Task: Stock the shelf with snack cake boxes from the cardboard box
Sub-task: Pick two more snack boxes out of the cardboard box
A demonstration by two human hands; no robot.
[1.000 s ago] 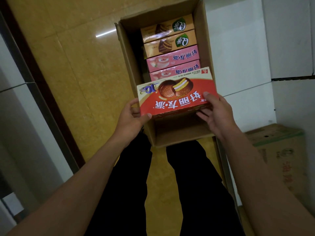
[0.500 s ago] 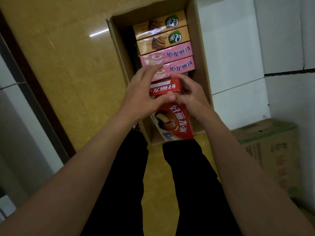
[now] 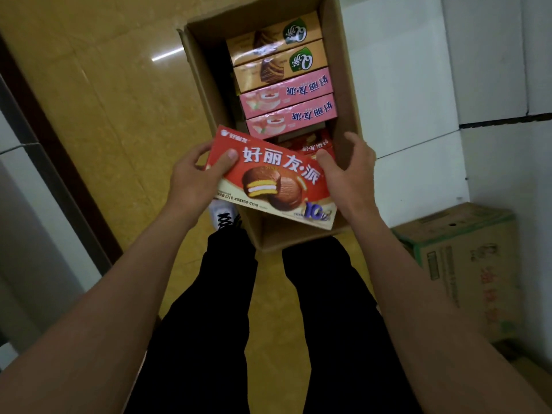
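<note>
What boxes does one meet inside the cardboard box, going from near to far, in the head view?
Red box in both hands → red boxes still inside → two pink boxes → two orange boxes.

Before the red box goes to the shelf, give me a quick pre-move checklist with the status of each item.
1. Left hand grips the red snack cake box, thumb on its front face: ok.
2. Right hand secures the box's other end: cannot tell; its fingers touch the top edge but look loosely curled.
3. Red box is lifted above the cardboard box rim: ok.
4. Box front faces up and is readable: ok.
5. Stock left in the cardboard box, namely two pink boxes, two tan boxes and more red ones: ok.
6. Shelf spot is free: cannot tell; no shelf opening is in view.
</note>
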